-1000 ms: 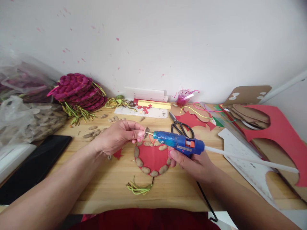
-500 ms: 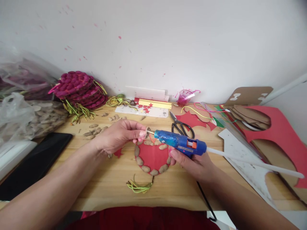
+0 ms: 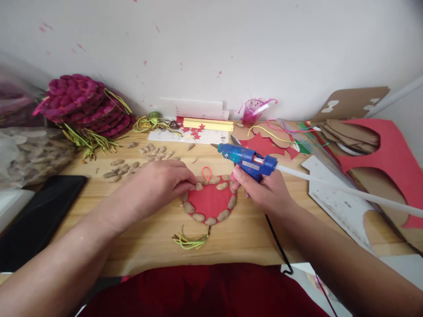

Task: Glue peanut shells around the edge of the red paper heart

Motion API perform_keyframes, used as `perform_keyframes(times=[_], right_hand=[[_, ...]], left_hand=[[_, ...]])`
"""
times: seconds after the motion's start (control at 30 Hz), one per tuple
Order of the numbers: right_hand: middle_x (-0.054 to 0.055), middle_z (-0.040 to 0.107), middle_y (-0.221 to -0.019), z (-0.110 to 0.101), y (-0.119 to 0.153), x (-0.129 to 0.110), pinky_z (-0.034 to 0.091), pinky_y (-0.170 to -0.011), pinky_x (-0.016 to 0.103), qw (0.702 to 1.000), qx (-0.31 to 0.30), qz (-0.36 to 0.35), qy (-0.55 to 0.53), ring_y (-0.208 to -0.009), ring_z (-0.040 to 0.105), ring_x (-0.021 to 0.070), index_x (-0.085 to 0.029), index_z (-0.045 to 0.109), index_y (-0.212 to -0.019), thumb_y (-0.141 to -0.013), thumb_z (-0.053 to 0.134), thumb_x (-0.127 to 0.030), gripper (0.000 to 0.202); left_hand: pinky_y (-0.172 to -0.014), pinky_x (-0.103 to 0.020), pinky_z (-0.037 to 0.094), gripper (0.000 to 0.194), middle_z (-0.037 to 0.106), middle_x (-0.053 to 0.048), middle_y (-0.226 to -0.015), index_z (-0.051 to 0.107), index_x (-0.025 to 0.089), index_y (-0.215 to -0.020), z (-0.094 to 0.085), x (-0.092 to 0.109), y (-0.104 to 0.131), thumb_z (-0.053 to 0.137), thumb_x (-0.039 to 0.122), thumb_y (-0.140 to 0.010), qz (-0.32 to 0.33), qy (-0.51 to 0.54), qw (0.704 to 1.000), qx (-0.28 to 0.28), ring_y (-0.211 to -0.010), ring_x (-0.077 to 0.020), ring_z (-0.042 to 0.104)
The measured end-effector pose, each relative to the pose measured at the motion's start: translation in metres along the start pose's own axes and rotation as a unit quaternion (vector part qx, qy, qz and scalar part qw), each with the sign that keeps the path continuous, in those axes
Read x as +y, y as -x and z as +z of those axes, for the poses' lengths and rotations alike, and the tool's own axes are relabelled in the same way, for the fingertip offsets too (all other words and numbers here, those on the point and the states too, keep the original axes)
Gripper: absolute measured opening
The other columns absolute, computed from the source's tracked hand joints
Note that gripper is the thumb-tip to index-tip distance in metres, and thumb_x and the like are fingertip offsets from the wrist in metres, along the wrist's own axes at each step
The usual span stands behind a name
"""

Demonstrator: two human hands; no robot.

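A red disc (image 3: 211, 200) lies on the wooden table, ringed by peanuts, with an orange loop (image 3: 206, 173) at its top and a yellow-green tassel (image 3: 191, 241) below. At the disc's upper left, the closed fingers of my left hand (image 3: 165, 182) press on a peanut (image 3: 198, 186) lying there. My right hand (image 3: 266, 189) is wrapped round a blue glue gun (image 3: 243, 158) beyond the disc's upper right. The gun's nozzle points left, above the table, and a long white glue stick (image 3: 330, 182) runs out of its back.
Loose peanuts (image 3: 124, 168) lie to the left, near a black phone (image 3: 42, 220) and a bag of peanuts (image 3: 33, 156). Behind stand purple woven discs (image 3: 76, 94), red paper stars (image 3: 198, 130) and a cup (image 3: 253, 112). Red paper (image 3: 393, 154) and cardboard lie right.
My left hand has lowered a peanut from the nozzle onto the disc's upper left. The glue gun has moved away from it, with its nozzle now higher up. The view has shifted down.
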State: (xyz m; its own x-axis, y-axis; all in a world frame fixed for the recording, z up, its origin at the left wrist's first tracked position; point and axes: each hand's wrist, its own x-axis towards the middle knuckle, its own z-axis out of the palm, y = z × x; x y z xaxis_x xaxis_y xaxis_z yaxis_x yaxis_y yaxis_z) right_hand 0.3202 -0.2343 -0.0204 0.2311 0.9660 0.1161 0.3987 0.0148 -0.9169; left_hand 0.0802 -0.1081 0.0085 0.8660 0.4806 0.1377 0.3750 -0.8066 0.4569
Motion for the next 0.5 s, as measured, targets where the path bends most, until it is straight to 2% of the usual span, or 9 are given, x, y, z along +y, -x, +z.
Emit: perform_keyframes(times=[0.17,0.5], right_hand=[[0.003,0.07,-0.076,0.0024,-0.0045,0.0028,0.05,-0.057,0.028,1.0,-0.012,0.015,0.001,-0.065,0.063,0.0162,-0.019,0.065,-0.09,-0.095,0.066,-0.036,0.018],[0.002,0.067,-0.071,0.0063,-0.0061,-0.0019,0.048,-0.056,0.028,0.999,-0.001,0.033,-0.026,-0.062,0.06,0.0156,-0.019,0.064,-0.087,-0.092,0.066,-0.032,0.014]], left_hand=[[-0.068,-0.031,0.045,0.02,0.074,-0.006,-0.089,0.078,0.021,-0.093,0.0064,0.0017,0.0047,0.06,0.03,-0.097,0.036,-0.085,0.995,-0.032,-0.075,-0.02,0.066],[-0.069,-0.03,0.047,0.026,0.07,-0.007,-0.086,0.079,0.023,-0.097,0.0113,0.0,0.0047,0.058,0.039,-0.1,0.019,-0.047,0.998,-0.032,-0.076,-0.0199,0.064]])
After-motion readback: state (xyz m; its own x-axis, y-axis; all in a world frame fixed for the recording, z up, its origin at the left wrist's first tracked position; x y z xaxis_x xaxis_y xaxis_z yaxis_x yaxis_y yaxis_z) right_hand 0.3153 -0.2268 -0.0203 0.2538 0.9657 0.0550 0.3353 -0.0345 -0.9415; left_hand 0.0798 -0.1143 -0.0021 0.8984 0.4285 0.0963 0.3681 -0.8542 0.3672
